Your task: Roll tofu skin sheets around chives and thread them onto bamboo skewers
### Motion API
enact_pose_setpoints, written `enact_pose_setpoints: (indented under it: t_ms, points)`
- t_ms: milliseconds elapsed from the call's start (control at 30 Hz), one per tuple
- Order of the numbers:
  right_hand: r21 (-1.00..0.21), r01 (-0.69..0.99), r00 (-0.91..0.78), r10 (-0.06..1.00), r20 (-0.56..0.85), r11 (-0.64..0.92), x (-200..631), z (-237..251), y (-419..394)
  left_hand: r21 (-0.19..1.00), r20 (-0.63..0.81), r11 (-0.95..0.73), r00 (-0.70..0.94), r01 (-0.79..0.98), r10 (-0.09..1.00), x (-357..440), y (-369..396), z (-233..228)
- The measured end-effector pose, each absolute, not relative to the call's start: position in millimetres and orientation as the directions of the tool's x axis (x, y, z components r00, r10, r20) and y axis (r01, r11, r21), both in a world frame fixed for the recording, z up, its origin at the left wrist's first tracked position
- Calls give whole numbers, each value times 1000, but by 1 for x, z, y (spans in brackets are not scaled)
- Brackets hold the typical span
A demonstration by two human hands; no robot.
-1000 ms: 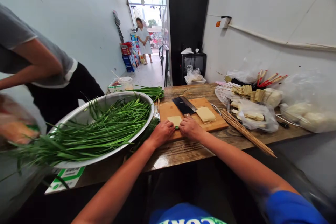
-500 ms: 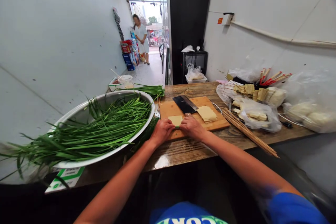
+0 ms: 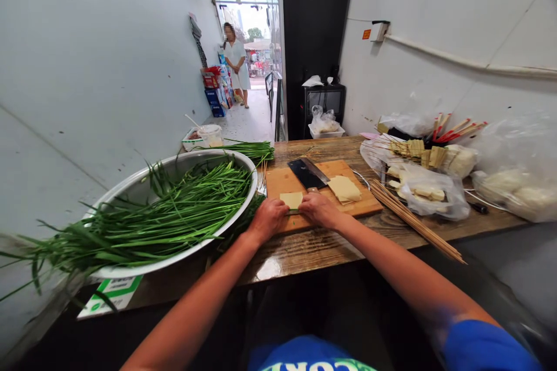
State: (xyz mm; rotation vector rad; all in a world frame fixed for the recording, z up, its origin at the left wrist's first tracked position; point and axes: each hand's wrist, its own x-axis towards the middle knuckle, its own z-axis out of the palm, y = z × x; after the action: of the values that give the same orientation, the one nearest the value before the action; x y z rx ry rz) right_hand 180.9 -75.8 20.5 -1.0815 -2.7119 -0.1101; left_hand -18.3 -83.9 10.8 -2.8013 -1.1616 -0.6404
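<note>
A small square tofu sheet (image 3: pixel 291 200) lies on the wooden cutting board (image 3: pixel 282 177), with a little green of chives at its near edge. My left hand (image 3: pixel 270 217) pinches the left end of that near edge. Its right end is between the closed fingers of my right hand (image 3: pixel 321 210). Just beyond my right hand rests a cleaver (image 3: pixel 308 175) with a dark blade, its handle toward me. A stack of tofu sheets (image 3: pixel 344 188) sits to the right of the blade.
A large metal basin (image 3: pixel 143 269) heaped with chives (image 3: pixel 191 203) stands at left. Bamboo skewers (image 3: pixel 418 220) lie right of the board. Behind them are plastic-bagged foods (image 3: pixel 429 188) and skewered pieces (image 3: pixel 411 149). A person (image 3: pixel 236 64) stands far back near the doorway.
Both hands have stayed at the sheet's near edge. Less green shows between them now, and the pale edge appears turned over the chives. The view has shifted very slightly.
</note>
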Motion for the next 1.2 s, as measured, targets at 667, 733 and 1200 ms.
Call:
enact_pose_setpoints:
  t_ms: [667,733,1200]
  points:
    - [-87,656,-717,655,238,750,182,16,-69,-69,438,-740,687,669,580,-14,-90,2]
    - [-123,642,-723,651,232,757,183,17,-68,-60,437,-722,668,689,602,-14,-91,5]
    - [-231,677,-705,705,70,699,183,35,-59,380,314,-569,477,729,821,-9,-81,18]
